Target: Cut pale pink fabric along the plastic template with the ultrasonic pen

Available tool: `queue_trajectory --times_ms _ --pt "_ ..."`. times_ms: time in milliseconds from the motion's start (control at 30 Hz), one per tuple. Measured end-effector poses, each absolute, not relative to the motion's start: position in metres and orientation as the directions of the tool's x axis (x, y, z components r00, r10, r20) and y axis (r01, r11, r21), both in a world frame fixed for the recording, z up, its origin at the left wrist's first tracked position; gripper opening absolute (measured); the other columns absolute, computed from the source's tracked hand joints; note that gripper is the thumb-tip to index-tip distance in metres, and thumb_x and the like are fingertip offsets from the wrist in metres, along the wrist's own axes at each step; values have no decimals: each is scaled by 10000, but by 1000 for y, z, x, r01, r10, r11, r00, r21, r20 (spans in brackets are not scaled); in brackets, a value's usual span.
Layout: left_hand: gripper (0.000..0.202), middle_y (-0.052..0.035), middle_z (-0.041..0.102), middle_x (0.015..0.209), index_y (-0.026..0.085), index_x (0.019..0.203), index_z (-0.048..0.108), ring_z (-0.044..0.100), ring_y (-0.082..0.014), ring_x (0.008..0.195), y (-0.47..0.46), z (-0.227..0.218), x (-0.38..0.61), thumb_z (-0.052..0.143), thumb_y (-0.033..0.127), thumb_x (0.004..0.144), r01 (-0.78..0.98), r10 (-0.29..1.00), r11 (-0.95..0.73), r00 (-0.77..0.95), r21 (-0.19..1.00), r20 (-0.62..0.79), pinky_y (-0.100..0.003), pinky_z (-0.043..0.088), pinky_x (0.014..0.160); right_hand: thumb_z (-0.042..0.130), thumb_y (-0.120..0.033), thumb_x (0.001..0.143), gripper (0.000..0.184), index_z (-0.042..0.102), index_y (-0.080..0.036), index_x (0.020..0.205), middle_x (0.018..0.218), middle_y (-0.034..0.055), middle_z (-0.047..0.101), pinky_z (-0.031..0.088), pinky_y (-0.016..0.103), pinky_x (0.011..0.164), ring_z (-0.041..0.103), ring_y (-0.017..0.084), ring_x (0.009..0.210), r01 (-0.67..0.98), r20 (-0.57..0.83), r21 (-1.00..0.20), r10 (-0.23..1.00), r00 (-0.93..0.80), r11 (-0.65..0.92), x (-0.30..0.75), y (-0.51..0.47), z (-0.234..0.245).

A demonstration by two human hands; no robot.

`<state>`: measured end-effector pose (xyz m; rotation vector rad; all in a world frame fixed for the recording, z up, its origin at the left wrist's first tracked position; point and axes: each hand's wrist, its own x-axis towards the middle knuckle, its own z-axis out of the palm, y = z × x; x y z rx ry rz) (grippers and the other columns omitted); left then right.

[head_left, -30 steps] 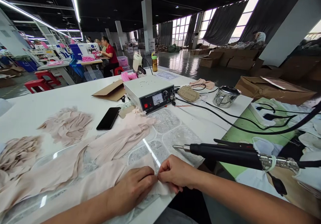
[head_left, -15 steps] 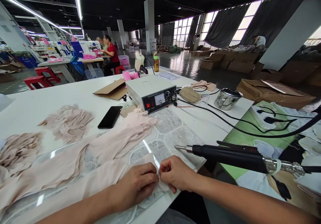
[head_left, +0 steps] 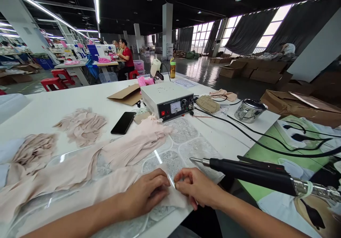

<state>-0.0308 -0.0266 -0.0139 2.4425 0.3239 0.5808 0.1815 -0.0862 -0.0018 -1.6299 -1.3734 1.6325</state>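
My left hand (head_left: 146,194) and my right hand (head_left: 195,188) meet at the near edge of the white table (head_left: 48,106), both pinched on a pale pink fabric strip (head_left: 106,190) that lies over a clear sheet with lace pieces (head_left: 183,131). Another long pink strip (head_left: 133,144) runs back toward the white control box (head_left: 167,101). A black handheld tool (head_left: 250,172) with a metal tip lies just right of my right hand, its cable leading off to the right.
Piles of pink fabric scraps (head_left: 84,124) lie at left. A black phone (head_left: 123,123), a cardboard piece (head_left: 128,94), a steel pot (head_left: 249,111) and black cables (head_left: 239,131) sit on the table. A person in red (head_left: 128,58) works at a far sewing station.
The view has shifted slightly to the right. My two hands stay pinched on the fabric at the table edge, fingers moved a little apart along it.
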Motion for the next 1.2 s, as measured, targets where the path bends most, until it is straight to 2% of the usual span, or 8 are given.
queue_trajectory --times_ms 100,167,300,400,633,933,1100,1200 --pt "133 -98 630 1043 161 1056 578 596 -187 891 -25 -13 -33 472 149 977 69 232 -908 904 414 359 -296 496 811 598 -184 692 257 552 -194 944 520 -100 540 299 193 347 465 77 354 373 -452 -859 861 -232 -351 188 -94 -1" --pt "147 -104 641 1049 151 1077 587 592 -206 891 -21 -13 -32 473 177 986 89 200 -949 911 304 360 -327 489 814 581 -151 690 240 555 -193 925 564 -88 555 341 207 395 472 74 380 411 -421 -858 880 -219 -308 191 -97 -2" --pt "174 -115 649 1024 141 1028 612 601 -212 916 -14 -11 -29 449 198 1001 148 224 -966 890 214 396 -332 494 820 576 -162 728 165 589 -196 889 617 -53 556 393 246 553 515 108 552 517 -274 -839 953 -130 -170 197 -94 -3" --pt "198 -120 656 1029 144 1039 619 605 -196 896 -16 -5 -28 426 178 1009 146 209 -973 892 181 402 -315 499 800 579 -188 756 170 615 -211 920 684 -25 587 388 268 611 536 138 654 573 -188 -815 974 -124 -85 202 -96 -4" --pt "252 -132 663 1026 119 1224 551 622 -202 862 -25 4 -22 414 167 1019 48 101 -983 949 179 299 -315 508 779 512 -159 799 156 611 -222 903 728 -8 602 406 282 617 548 147 651 660 -71 -749 985 -155 50 206 -112 -15" --pt "254 -108 648 926 124 1132 594 568 -187 754 -19 9 -20 369 139 1014 7 45 -987 971 161 235 -318 462 692 498 -155 832 197 672 -216 901 786 23 612 401 246 530 546 115 568 638 38 -744 966 -256 198 208 -119 -26" --pt "282 -143 670 1058 81 1054 620 592 -215 905 -17 7 -17 341 95 1025 -103 -76 -990 963 91 258 -342 476 789 502 -136 834 207 685 -219 881 772 21 607 411 228 533 556 109 574 627 76 -741 957 -279 241 210 -119 -29" --pt "314 -143 673 1027 75 1005 626 593 -211 911 -18 9 -14 314 102 1034 -135 -108 -986 962 94 253 -325 486 801 509 -131 828 201 678 -224 884 774 20 613 420 227 532 567 113 577 637 67 -730 954 -292 247 210 -120 -27"
